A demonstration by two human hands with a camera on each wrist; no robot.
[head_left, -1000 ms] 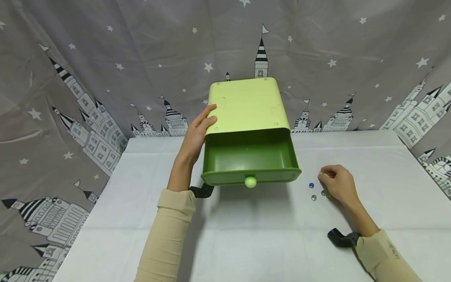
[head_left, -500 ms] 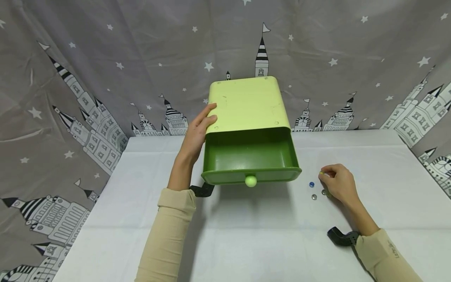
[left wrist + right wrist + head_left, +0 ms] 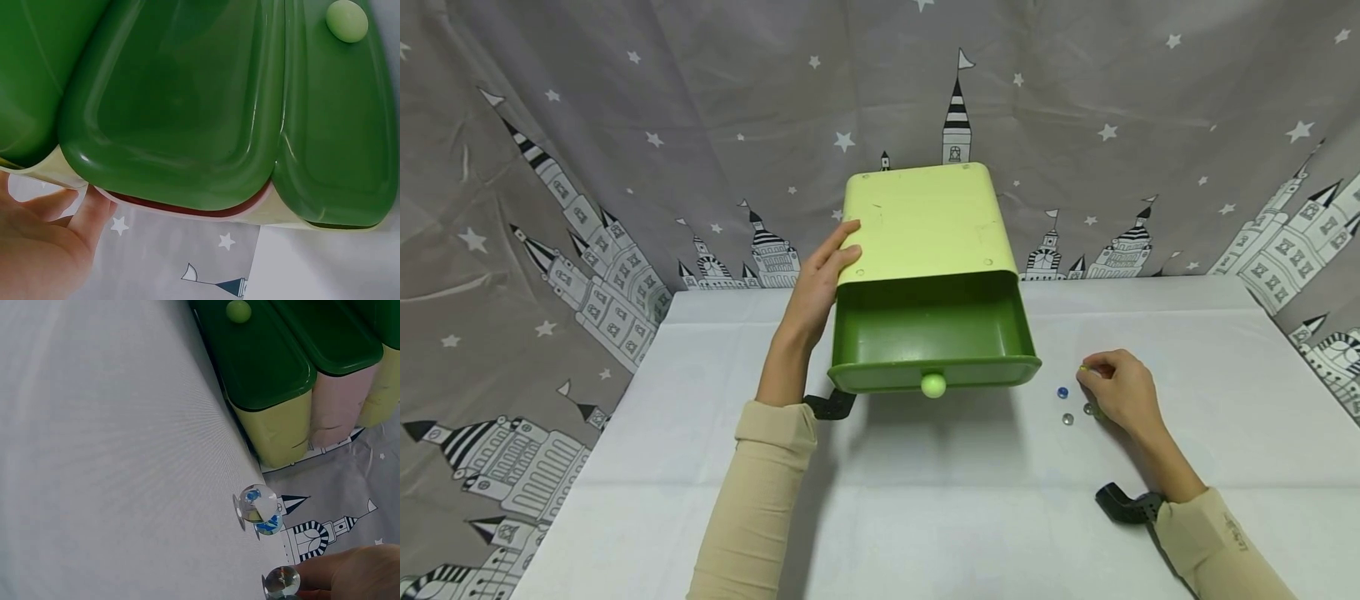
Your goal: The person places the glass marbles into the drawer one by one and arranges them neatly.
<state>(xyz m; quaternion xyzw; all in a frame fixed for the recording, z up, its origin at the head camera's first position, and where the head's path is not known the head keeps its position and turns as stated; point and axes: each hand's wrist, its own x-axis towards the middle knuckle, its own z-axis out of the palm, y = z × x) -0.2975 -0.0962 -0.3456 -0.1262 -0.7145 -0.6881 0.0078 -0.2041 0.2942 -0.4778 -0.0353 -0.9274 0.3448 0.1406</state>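
A tiered drawer unit (image 3: 925, 221) with a pale yellow top stands at the middle back. Its green top drawer (image 3: 880, 379) is pulled out, and nothing shows inside. My left hand (image 3: 812, 292) rests against the unit's left side, fingertips on its top edge. At the right, my right hand (image 3: 1122, 387) pinches a small marble with a yellow tint (image 3: 1083, 367), mostly covered by the fingers. Beside that hand lie a blue marble (image 3: 1062, 392) and clear marbles (image 3: 1067, 419), one partly under the hand. The right wrist view shows a clear glass marble (image 3: 282, 581) by the fingers.
White cloth (image 3: 940, 517) covers the table. A grey curtain (image 3: 737, 108) printed with castles hangs behind it. Lower drawers (image 3: 175, 94) with green fronts sit below the top one, and a pink tier (image 3: 340, 406) shows between yellow ones. Each wrist wears a black camera mount (image 3: 1127, 505).
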